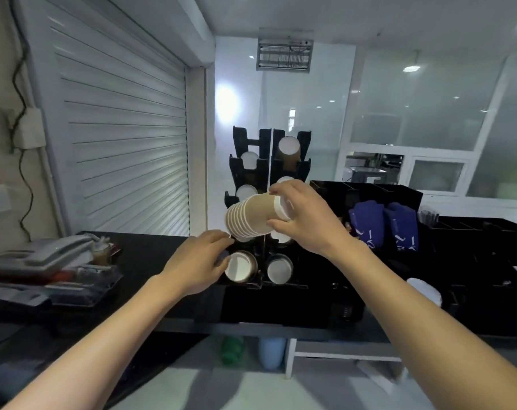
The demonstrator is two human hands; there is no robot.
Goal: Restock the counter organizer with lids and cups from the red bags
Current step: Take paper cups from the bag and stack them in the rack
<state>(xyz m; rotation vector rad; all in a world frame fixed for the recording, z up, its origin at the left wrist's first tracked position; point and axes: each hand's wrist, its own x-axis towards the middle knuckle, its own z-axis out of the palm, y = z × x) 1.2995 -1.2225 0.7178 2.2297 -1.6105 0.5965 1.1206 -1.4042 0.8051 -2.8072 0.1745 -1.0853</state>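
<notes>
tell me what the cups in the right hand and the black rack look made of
Stack of cups: likely paper, matte brown walls with white rolled rims and white bases. Rack: probably moulded plastic or acrylic, black, with slight sheen on its edges; too dark to be sure.

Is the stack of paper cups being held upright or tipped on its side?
Tipped on its side. The stack of paper cups lies roughly horizontal in the right hand, rims pointing left, bases toward the palm.
</notes>
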